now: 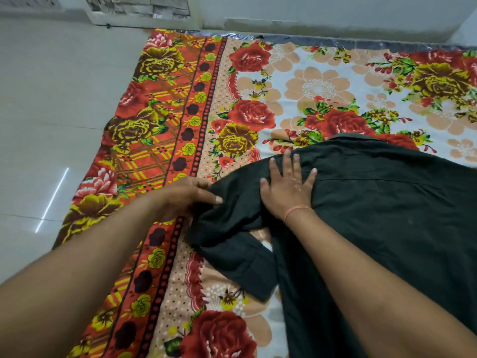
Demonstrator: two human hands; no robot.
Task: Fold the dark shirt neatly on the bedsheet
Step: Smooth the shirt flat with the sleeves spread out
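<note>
Leaning over a floral bedsheet (258, 81) spread on a pale tiled floor (51, 112); pressing the right hand (286, 187) flat on the dark shirt (387, 208), fingers straight and splayed, gripping nothing; merely weighing down the cloth near the shoulder; wearing an orange thread (296, 211) round that wrist; reaching in with the left hand (185, 195) at the left edge of the bunched sleeve (232, 241), thumb lying on top of the cloth, fingers curled at the fold; not showing clearly whether pinching the sleeve or only touching it; working with the shirt lying on the right and near part of the sheet, collar (361, 137) toward the far side, sleeve doubled back toward the near side, just left of the shirt's body.
</note>
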